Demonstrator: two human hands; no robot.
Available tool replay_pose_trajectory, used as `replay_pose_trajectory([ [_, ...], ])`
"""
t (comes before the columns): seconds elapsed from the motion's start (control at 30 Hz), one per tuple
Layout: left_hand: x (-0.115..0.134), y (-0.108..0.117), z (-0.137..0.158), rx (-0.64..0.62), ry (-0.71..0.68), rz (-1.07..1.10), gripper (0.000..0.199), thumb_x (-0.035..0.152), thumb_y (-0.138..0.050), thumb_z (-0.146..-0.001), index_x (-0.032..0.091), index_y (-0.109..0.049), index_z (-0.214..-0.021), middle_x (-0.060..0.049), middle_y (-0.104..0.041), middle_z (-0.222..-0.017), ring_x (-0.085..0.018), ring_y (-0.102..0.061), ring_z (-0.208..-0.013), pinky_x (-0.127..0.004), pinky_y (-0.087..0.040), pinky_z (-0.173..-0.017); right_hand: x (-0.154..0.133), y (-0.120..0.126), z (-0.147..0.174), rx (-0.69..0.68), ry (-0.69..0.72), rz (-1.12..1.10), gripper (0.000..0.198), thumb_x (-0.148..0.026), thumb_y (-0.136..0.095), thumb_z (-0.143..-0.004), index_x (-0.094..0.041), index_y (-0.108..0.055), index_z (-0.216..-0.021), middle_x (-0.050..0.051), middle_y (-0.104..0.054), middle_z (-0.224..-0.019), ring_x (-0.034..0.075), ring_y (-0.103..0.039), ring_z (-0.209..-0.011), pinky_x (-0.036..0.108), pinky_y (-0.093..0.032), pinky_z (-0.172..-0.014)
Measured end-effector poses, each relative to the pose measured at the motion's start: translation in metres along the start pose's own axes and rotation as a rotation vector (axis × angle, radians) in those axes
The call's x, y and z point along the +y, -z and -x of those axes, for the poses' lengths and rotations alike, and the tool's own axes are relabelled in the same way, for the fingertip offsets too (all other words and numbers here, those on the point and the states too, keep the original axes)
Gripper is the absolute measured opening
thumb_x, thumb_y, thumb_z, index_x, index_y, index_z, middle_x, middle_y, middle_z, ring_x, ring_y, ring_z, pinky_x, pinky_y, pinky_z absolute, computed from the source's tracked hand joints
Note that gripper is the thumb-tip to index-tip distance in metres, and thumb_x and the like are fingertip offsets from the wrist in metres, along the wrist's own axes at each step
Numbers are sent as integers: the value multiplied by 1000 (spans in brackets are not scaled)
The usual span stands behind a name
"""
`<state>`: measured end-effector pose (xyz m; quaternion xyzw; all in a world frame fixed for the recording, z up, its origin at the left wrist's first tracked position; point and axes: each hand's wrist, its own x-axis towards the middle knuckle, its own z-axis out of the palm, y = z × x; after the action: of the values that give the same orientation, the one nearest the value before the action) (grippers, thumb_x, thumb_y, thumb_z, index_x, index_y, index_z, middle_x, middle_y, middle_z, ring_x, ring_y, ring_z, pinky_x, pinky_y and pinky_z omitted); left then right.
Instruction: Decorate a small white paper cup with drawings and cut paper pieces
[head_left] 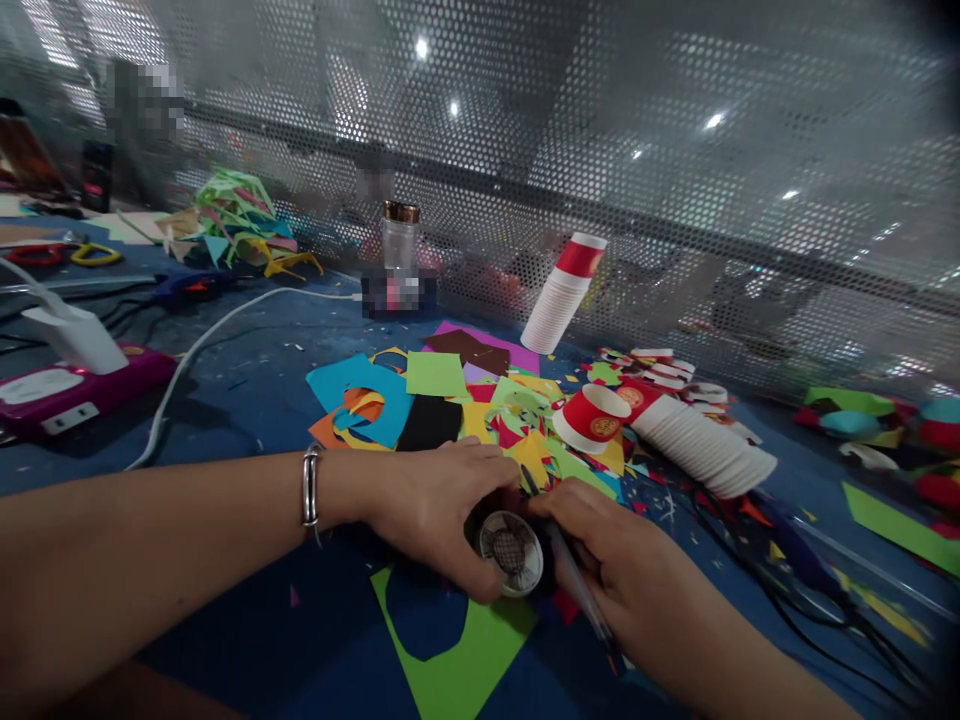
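Observation:
My left hand [439, 515] is closed around a small round cup-like piece [511, 553] with a white rim and a dark net-like pattern in its middle. My fingers hide its sides. Between the fingers of my right hand [611, 550] is a pen [577, 580], its tip end close to the round piece and its rear end pointing down to the right. Just below both hands lies a green paper sheet [491, 655] with a round hole cut out. Beyond them spread coloured paper scraps [529, 455] and a single red-and-white paper cup [592, 415].
A cup stack [555, 300] stands tilted at the back; another cup stack [701, 440] lies right. A glue gun [806, 555] and cables are at right. A purple power strip [97, 400], white cable [202, 345] and second glue gun [195, 287] lie left. Perforated metal [480, 160] stands behind.

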<state>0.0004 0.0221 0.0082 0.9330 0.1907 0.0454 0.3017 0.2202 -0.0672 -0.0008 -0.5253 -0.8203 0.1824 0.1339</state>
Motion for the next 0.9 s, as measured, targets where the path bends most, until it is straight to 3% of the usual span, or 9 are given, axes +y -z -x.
replay_pose_trajectory([
  [0.3,1,1,-1,-18,-3,-6,50,46,-77,-66,20,-52,-101,-2,-54,-101,-20,-50,-94,-34,-42,-84,0,1,0,23,14,52,35,-4,-51,-88,-22,-65,-115,8,-65,-103,22,-65,-90,35,-53,-79],
  [0.53,1,1,-1,-31,22,-2,50,47,-76,-66,20,-52,-101,-3,-54,-101,-21,-50,-93,-34,-40,-82,1,1,0,-13,8,4,34,-6,-52,-90,-20,-62,-119,10,-63,-111,24,-62,-99,41,-51,-87],
  [0.9,2,1,0,-14,21,19,48,44,-77,-66,20,-52,-100,-1,-54,-98,-19,-49,-91,-32,-42,-80,-1,2,1,-24,-19,-15,36,-4,-53,-90,-21,-62,-120,8,-62,-110,24,-62,-98,41,-51,-87],
])
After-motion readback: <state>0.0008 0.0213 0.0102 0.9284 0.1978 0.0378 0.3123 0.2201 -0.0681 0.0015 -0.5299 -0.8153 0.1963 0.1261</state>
